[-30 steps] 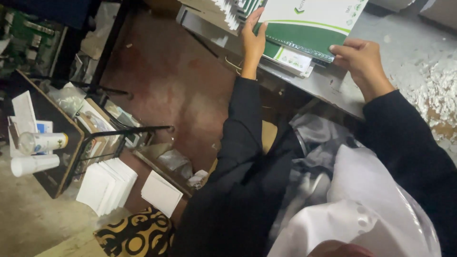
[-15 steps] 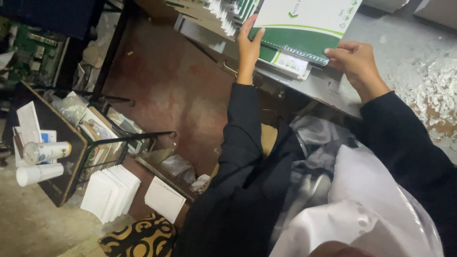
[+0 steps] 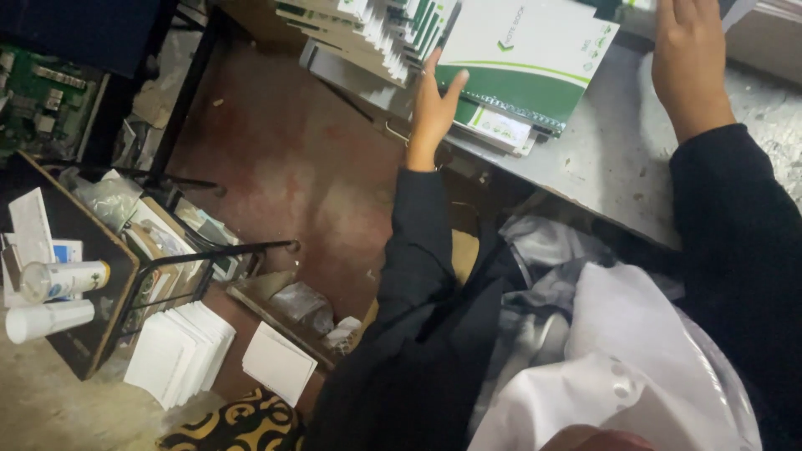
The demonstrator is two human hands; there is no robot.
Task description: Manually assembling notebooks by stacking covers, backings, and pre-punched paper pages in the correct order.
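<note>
At the top centre of the frame, the left hand (image 3: pixel 434 104) lies flat, fingers apart, against the edge of a green-and-white spiral notebook (image 3: pixel 526 63) lying on the grey counter (image 3: pixel 610 159). The right hand (image 3: pixel 689 58), upper right, rests open, holding nothing. The notebook overhangs the stack beneath (image 3: pixel 493 129); a careless push could probably tip it to the floor (image 3: pixel 284 167).

Two hands (image 3: pixel 434 104) at top. One green-white notebook (image 3: pixel 526 63) on desk (image 3: pixel 610 167). Two white cylinders (image 3: pixel 50 320), lower left. Two white card stacks (image 3: pixel 180 352) on floor.
</note>
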